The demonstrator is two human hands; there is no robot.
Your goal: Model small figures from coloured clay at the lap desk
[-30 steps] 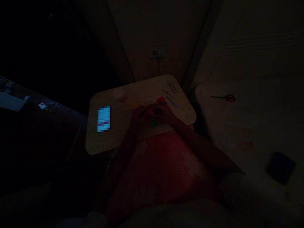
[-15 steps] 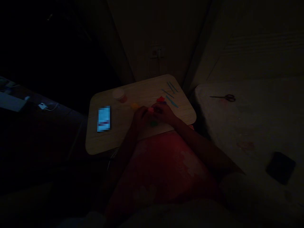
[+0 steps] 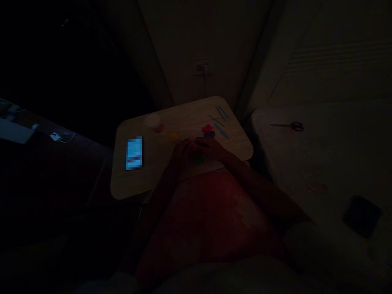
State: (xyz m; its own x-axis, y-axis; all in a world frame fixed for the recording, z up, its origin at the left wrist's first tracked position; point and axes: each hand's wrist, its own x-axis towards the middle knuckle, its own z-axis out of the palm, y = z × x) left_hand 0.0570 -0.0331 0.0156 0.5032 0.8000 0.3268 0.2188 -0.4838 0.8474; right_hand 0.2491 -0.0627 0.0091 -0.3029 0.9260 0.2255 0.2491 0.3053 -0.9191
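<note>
In a very dark room, my left hand [image 3: 181, 150] and my right hand [image 3: 211, 148] meet over a small light wooden table [image 3: 156, 163]. Both are closed on a small pinkish-red lump [image 3: 193, 146] that looks like modelling clay, mostly covered by the fingers. A green lump [image 3: 198, 159] lies just below the hands. Beyond my right hand are a red lump [image 3: 207, 128] and a purple lump [image 3: 210, 134]. To the upper left of my left hand rests a yellow lump [image 3: 174, 136].
Blue stick-like tools [image 3: 221, 130] lie at the table's far right. A tub with a pale lid [image 3: 153, 121] stands at the back left, a lit phone [image 3: 134, 153] in front of it. Scissors [image 3: 288, 125] and a dark square object [image 3: 361, 216] lie on the pale surface to the right.
My fingers have shifted around the pinkish-red lump, covering more of it. My right hand has drawn slightly nearer me, leaving the purple lump more exposed.
</note>
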